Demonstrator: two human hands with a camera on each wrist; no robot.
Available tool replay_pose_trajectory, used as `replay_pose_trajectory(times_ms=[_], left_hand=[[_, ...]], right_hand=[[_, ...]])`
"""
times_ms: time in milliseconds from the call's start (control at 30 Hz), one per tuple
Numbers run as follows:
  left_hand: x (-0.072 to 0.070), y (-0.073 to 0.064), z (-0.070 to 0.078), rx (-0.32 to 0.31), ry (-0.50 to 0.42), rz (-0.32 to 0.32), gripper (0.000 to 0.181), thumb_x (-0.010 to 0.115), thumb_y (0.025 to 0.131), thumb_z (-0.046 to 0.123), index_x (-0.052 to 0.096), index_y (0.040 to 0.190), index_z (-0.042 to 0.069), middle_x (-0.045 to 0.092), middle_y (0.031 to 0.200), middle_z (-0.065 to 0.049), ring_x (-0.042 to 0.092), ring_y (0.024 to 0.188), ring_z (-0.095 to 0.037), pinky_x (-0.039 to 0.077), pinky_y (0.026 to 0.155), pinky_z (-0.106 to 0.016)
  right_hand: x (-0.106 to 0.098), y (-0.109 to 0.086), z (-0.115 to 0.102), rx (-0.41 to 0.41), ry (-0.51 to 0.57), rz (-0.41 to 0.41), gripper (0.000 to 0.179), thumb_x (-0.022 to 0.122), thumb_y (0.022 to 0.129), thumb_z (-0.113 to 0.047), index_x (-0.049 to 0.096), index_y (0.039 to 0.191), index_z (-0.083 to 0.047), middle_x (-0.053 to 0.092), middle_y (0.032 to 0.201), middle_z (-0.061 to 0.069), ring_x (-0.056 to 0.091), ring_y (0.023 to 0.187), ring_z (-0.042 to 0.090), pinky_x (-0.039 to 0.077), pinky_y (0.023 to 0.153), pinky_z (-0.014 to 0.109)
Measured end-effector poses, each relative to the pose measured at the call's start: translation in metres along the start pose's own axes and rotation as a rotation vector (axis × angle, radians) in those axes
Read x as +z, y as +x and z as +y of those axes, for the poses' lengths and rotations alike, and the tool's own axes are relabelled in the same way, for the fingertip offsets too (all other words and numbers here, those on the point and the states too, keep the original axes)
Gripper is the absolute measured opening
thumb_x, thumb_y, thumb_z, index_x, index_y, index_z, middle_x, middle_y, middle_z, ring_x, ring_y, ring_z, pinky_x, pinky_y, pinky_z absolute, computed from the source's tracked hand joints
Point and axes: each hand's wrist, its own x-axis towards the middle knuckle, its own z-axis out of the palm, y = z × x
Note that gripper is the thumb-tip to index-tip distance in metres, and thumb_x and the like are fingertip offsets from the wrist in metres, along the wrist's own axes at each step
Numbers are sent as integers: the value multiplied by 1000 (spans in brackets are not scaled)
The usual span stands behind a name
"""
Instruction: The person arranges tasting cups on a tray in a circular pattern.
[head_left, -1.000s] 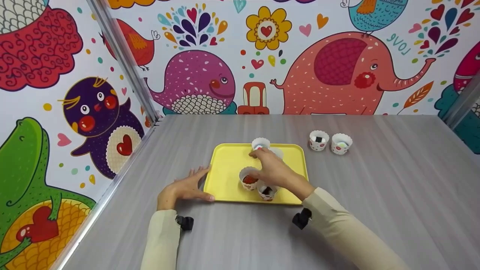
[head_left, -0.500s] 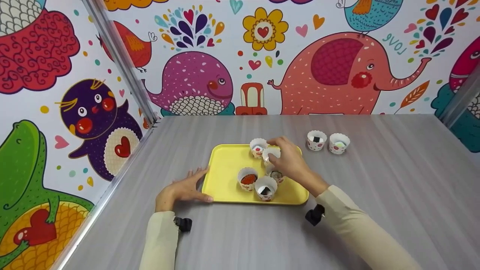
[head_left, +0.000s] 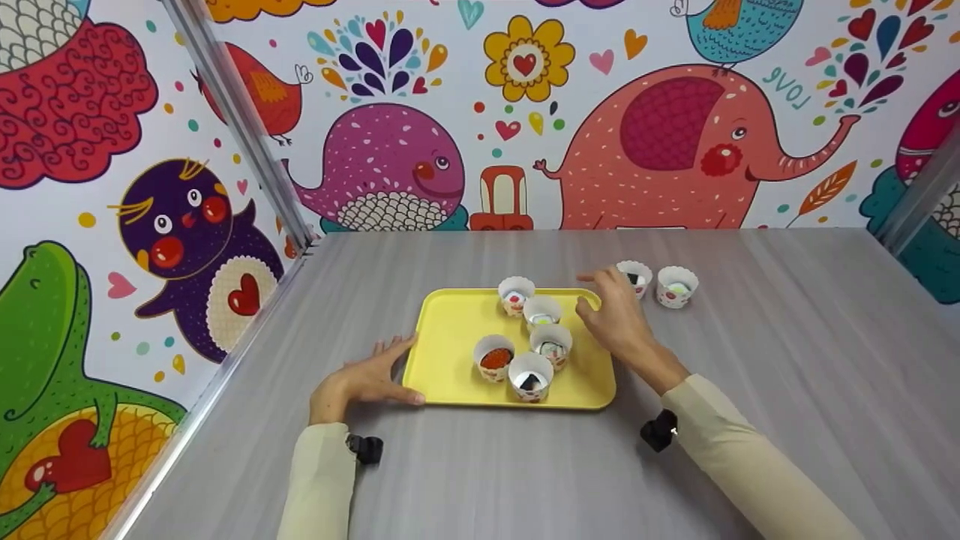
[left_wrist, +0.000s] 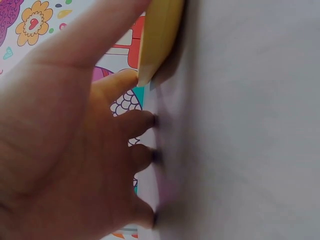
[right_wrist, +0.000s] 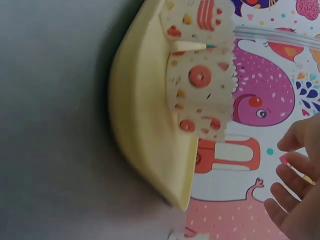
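On the yellow tray (head_left: pixel 448 322) stand several printed white paper cups. One cup (head_left: pixel 494 358) holds something orange-red; another cup (head_left: pixel 530 379) has a white piece with black. A greyish piece fills a third cup (head_left: pixel 551 347). Behind these are a cup with yellow-green (head_left: pixel 542 311) inside and a cup with red and white (head_left: pixel 516 296). My left hand (head_left: pixel 364 379) touches the tray's left edge with thumb and index finger, fingers spread. Over the tray's back right corner is my empty right hand (head_left: pixel 619 319), fingers loosely bent, partly covering a cup (head_left: pixel 637 277) beyond it.
Another paper cup (head_left: pixel 677 287) with a yellow-green piece stands on the grey table (head_left: pixel 480 472) at the back right, beside the partly hidden one. A patterned wall (head_left: pixel 420 165) rises behind the table, with another panel at the left.
My right hand has let go of the yellow-green cup on the tray and moved right, toward the two cups off the tray. The left hand stays at the tray's edge.
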Motion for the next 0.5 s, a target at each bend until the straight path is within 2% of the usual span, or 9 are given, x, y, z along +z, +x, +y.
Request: replay_pose_trajectory(times_ms=[67, 200, 300, 500], left_hand=[[0, 0, 0, -2, 0, -1, 119, 81, 73, 60, 13, 163, 22, 5, 169, -19, -2, 154, -47, -2, 108, -84], [1, -1, 1, -7, -2, -1, 119, 82, 73, 58, 13, 163, 21, 6, 169, -20, -3, 154, -47, -2, 108, -84], [0, -1, 1, -13, -2, 4, 118, 82, 74, 57, 13, 163, 21, 6, 169, -19, -3, 155, -46, -3, 108, -84], [-1, -1, 3, -16, 1, 9, 118, 82, 74, 57, 13, 163, 21, 6, 169, -19, -2, 155, -46, -2, 108, -84]], right_hand=[[-3, -1, 8, 7, -12, 24, 35, 68, 85, -1, 66, 120, 4, 61, 115, 23, 55, 111, 38, 45, 95, 52], [-10, -2, 23, 31, -22, 59, 38, 69, 83, -1, 65, 120, 5, 59, 120, 24, 52, 115, 40, 41, 99, 54], [-17, -1, 32, 61, -29, 46, 43, 71, 82, -4, 63, 123, 5, 58, 129, 26, 50, 125, 43, 36, 106, 57], [-30, 2, 49, 124, -44, -16, 54, 73, 83, -8, 56, 132, 6, 50, 136, 27, 47, 127, 45, 36, 108, 60]])
